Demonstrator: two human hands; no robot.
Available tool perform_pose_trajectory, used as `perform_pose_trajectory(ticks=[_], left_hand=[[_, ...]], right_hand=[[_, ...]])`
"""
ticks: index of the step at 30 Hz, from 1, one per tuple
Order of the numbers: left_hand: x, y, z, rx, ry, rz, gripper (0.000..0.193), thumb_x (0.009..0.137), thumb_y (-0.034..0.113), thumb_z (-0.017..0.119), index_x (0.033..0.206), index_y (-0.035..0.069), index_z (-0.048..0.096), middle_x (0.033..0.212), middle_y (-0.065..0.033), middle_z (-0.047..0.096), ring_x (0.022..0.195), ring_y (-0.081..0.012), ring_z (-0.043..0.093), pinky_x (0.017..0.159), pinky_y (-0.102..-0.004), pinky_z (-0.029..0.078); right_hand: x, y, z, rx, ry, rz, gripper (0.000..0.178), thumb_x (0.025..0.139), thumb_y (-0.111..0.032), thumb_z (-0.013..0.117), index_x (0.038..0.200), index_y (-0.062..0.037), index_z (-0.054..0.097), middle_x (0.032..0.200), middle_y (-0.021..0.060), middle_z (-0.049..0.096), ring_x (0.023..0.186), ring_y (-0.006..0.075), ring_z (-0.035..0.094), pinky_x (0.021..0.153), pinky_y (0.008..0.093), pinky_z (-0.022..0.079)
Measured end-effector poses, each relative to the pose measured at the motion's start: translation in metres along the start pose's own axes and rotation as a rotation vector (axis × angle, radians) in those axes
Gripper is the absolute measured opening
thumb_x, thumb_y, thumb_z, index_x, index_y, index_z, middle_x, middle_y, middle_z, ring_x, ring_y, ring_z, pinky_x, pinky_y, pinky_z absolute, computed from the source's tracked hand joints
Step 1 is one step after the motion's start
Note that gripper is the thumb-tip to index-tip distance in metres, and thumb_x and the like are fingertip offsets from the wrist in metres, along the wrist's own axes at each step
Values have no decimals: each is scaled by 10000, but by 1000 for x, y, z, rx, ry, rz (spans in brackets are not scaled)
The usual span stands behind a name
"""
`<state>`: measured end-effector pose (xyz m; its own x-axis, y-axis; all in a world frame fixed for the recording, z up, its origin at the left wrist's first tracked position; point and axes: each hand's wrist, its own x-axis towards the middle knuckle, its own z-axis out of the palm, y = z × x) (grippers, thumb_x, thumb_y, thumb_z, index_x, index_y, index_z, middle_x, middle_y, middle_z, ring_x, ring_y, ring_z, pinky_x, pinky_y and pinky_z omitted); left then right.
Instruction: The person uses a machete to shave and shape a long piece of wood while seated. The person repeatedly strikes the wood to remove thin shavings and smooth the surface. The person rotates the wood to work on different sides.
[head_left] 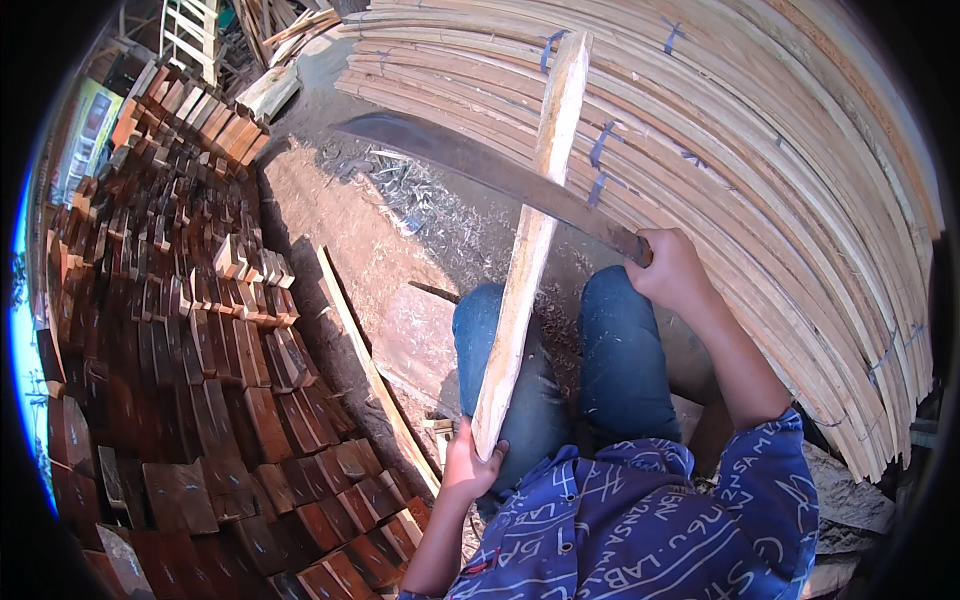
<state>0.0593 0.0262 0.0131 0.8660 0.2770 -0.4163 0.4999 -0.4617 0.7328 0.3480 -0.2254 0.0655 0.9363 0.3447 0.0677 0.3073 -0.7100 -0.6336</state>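
A long, rough strip of pale wood [513, 310] slants up and away from my lap, above my left thigh. My left hand [474, 465] is closed around its near end. In my right hand [672, 270] is the handle of a machete [440, 150], with the fingers wrapped round it. The long dark blade points to the far left and crosses over the strip in its upper half. Whether the edge touches the wood, I cannot tell. Part of the strip is hidden behind the blade.
Stacked reddish-brown wood blocks [200, 400] fill the left side. Long pale battens [720, 170], tied in bundles with blue straps, lie at the far right. Wood shavings [430, 200] litter the ground ahead. A loose narrow batten [370, 360] lies beside the block stack.
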Motion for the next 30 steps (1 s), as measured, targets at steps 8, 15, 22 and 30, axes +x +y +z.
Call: perform_pose_trajectory(ticks=[8,15,22,30], left_hand=[[-1,-6,-3,-50,-22,-33,491,804,75,708,1209,-28,449,1041,-292,664,1000,-417,671,843,-409,523],[-4,-15,-2,-98,-30,-41,472,779,61,691,1173,-41,453,998,-307,661,974,-432,668,828,-429,522],[-5,14,-9,79,-27,-45,471,680,81,674,1072,-60,456,918,-335,641,926,-511,629,809,-494,518],[-3,4,-6,67,10,13,517,681,83,650,1135,-68,456,914,-347,630,918,-519,623,788,-503,509]], right_hand=[[-3,-42,15,-281,-195,-278,190,622,-214,706,704,-47,667,684,169,664,679,361,670,624,460,532],[24,-29,29,-312,-46,-436,192,603,-205,707,714,-54,665,673,165,662,664,337,674,598,458,518],[39,-11,15,-317,57,-219,138,571,-144,674,639,-62,586,649,163,631,652,371,638,591,473,478],[7,-42,9,-268,-83,-132,132,602,-165,677,669,-60,635,652,178,634,664,386,645,629,468,518]])
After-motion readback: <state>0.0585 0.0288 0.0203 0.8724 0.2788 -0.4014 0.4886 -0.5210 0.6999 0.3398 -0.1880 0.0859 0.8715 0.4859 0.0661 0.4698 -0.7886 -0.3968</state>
